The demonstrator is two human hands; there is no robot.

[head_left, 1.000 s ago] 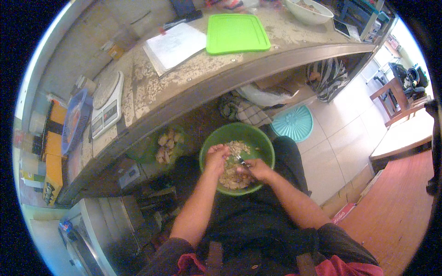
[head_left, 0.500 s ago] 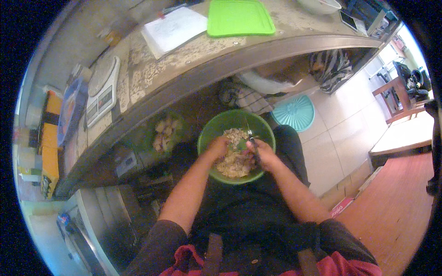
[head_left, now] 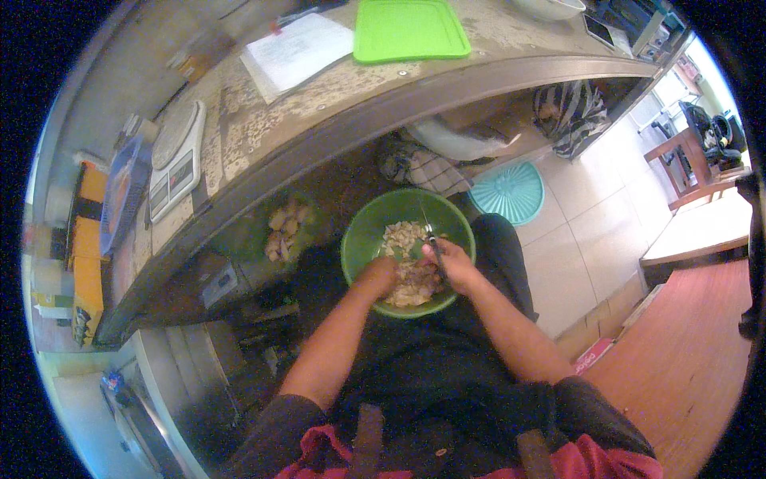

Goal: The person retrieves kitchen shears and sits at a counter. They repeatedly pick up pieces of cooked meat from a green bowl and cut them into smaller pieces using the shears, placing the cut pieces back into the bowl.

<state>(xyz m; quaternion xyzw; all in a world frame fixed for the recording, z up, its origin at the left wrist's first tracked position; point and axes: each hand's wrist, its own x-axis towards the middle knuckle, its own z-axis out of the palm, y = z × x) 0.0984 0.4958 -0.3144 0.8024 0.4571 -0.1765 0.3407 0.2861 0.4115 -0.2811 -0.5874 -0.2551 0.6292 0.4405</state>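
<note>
A round green bowl (head_left: 349,257) rests in my lap, between my thighs. Inside it, small pale chopped-looking pieces (head_left: 403,237) lie toward the far side and a bigger heap of pale yellowish pieces (head_left: 412,295) toward the near side. My right hand (head_left: 453,267) is closed round the dark handle of a knife (head_left: 432,233), its thin blade pointing away toward the far rim. My left hand (head_left: 378,277) reaches over the bowl's left side and down into the near heap. Its fingertips are hidden there, so whether they grip a piece does not show.
Ahead runs a worn counter (head_left: 231,100) with a kitchen scale (head_left: 175,180), papers (head_left: 299,52) and a bright green board (head_left: 411,30). Beneath it, left of the bowl, sits a green container (head_left: 259,247) of brownish lumps (head_left: 287,227). A turquoise ribbed lid (head_left: 511,194) lies right of the bowl.
My left hand has moved nearer to me, from the middle of the bowl down to the near heap. My right hand still holds the knife in nearly the same place.
</note>
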